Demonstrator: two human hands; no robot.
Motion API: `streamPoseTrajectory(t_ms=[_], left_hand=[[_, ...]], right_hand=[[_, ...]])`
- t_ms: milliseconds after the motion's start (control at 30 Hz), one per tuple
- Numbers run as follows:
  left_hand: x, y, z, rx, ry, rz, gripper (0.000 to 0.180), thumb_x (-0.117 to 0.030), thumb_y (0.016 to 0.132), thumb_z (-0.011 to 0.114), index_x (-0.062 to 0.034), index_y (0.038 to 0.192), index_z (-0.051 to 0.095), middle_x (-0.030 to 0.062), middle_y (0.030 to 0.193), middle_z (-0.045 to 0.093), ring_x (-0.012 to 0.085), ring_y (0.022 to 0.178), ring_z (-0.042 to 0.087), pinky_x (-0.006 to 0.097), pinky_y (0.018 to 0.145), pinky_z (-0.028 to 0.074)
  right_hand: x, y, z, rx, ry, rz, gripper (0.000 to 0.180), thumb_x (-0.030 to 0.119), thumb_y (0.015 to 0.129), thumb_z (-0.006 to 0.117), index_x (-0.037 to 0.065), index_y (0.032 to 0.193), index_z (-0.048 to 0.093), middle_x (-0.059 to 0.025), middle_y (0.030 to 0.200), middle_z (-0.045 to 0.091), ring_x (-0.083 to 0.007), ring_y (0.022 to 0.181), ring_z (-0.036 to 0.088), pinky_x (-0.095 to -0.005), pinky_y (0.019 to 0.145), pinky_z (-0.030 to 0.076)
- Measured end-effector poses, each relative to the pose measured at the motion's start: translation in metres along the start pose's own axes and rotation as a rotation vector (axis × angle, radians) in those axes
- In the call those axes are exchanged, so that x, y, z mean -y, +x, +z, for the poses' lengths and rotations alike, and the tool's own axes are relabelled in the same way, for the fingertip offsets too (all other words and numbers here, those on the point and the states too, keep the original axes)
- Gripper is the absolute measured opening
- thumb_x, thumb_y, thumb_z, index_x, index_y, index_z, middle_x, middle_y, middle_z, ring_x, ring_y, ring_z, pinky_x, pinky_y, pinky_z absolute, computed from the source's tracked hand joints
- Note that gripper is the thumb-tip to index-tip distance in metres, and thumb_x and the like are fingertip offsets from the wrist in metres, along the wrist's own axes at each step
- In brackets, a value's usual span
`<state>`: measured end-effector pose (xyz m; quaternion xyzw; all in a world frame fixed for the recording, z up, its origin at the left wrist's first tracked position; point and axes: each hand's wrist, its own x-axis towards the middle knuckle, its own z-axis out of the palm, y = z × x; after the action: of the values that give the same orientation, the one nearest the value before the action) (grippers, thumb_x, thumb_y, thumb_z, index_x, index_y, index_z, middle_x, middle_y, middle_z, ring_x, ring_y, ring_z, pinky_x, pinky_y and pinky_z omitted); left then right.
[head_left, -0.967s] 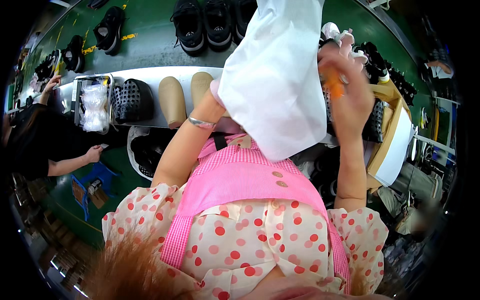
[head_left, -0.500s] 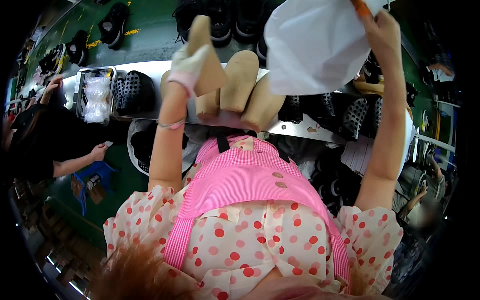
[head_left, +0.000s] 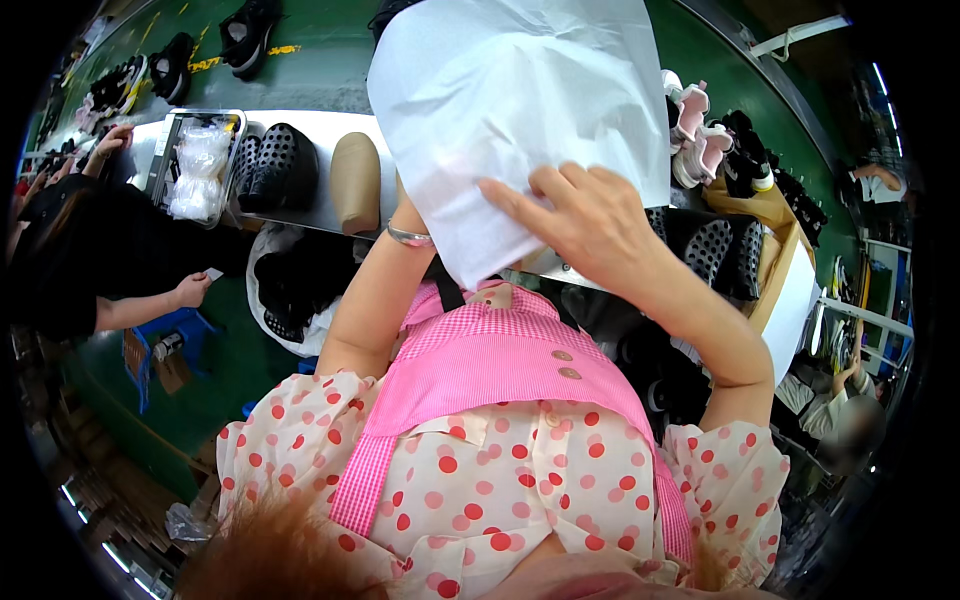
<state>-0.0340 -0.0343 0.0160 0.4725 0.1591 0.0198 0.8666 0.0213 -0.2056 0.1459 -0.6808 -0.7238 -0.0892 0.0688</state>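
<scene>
A large white sheet, thin and slightly creased, spreads over the far middle of the view. Behind its lower left edge my left hand is hidden; only my wrist with a silver bracelet shows. Whatever that hand holds is covered too. My right hand rests back-up on the sheet's lower part, one digit stretched to the left and the others bent and apart. Left of the sheet a tan, round-topped form stands on the white bench.
Black dotted shoes and a metal tray of clear plastic packets stand at left. More dotted shoes and pink-lined white shoes are at right. A co-worker's hand shows by a blue stool.
The white sheet has come left and nearer, covering my gloved left hand and the tan piece it held. My right hand has moved down and left from the sheet's far edge onto its lower part.
</scene>
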Motion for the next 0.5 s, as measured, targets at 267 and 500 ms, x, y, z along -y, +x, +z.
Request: streamPoseTrajectory(t_ms=[267, 500], left_hand=[[0.008, -0.022, -0.019, -0.016, -0.168, 0.047, 0.033, -0.015, 0.094, 0.059, -0.0030, 0.124, 0.057, 0.0063, 0.113, 0.063, 0.0132, 0.098, 0.062, 0.028, 0.083, 0.051], [0.007, -0.008, -0.006, 0.038, -0.174, 0.046, 0.032, -0.014, 0.094, 0.058, -0.0036, 0.124, 0.057, 0.0062, 0.114, 0.062, 0.0132, 0.099, 0.061, 0.028, 0.084, 0.051]], right_hand=[[-0.004, -0.018, -0.038, 0.108, 0.629, 0.141, 0.047, 0.007, 0.081, 0.063, 0.016, 0.127, 0.059, -0.0132, 0.126, 0.058, -0.0313, 0.112, 0.058, -0.0379, 0.089, 0.051], [-0.047, 0.032, 0.048, -0.474, 0.387, 0.526, 0.067, 0.038, 0.096, 0.053, -0.003, 0.144, 0.029, -0.0272, 0.142, 0.039, -0.0409, 0.129, 0.041, -0.0412, 0.106, 0.036]])
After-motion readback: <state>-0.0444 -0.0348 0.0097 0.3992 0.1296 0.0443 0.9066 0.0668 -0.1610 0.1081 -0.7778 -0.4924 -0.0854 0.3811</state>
